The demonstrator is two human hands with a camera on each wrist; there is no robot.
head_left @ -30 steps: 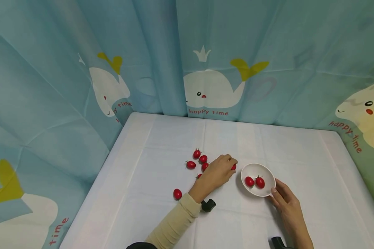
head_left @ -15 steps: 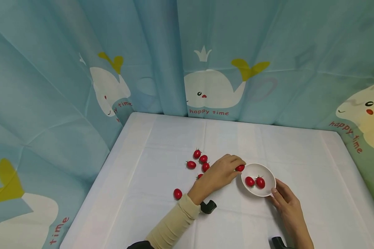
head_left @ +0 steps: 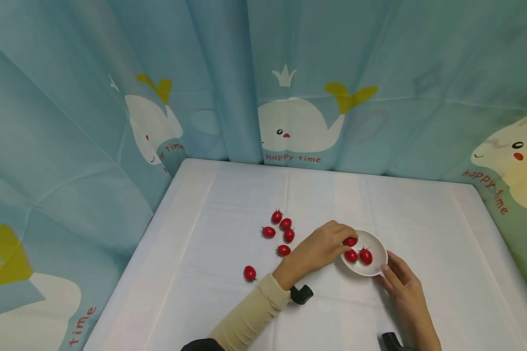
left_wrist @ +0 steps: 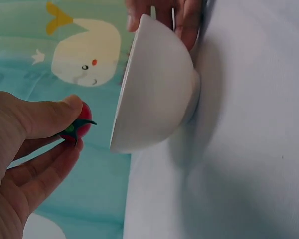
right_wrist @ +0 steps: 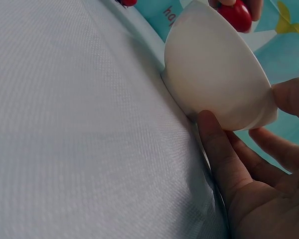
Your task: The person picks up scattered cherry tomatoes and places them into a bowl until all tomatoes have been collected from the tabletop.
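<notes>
With thumb and fingers my left hand pinches a red cherry tomato, green calyx still on. The left wrist view shows this tomato held just off the rim of a white bowl. Seen from the head, hand and tomato are over the left side of the bowl. Two more cherry tomatoes lie inside it. My right hand holds the bowl at its near right side. In the right wrist view, the thumb is on the rim and the fingers press the outer wall below. The bowl stands on the table.
Several cherry tomatoes lie loosely grouped on the white-covered table, left of the bowl. One other tomato lies nearer, by the left sleeve. A blue whale-print curtain hangs behind and left of the table.
My left hand has moved right with the pinched tomato, from beside the bowl to over its left rim. The right hand and bowl have stayed in place.
</notes>
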